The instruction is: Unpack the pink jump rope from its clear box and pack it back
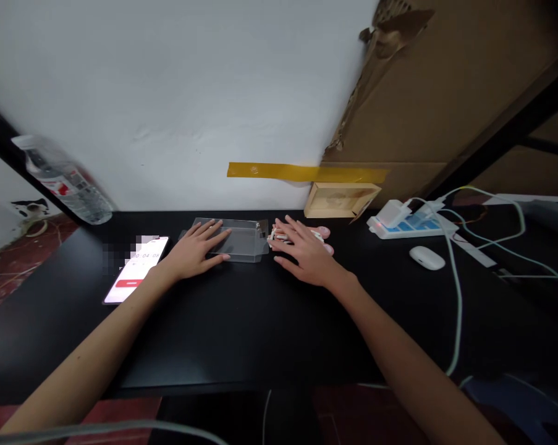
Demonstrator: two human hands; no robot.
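Note:
A clear plastic box [241,238] lies on the black table [241,327] near the wall. My left hand [195,250] rests flat on the box's left part, fingers spread and open. My right hand [304,250] lies open just right of the box, fingers stretched over several small pink and white pieces [322,233]. What the pieces are I cannot make out.
A phone [137,269] with a lit timer screen lies left of my left hand. A water bottle [63,179] leans at the far left. A small wooden box [338,201], a power strip [411,225] with white cables and a white earbud case [426,258] sit right.

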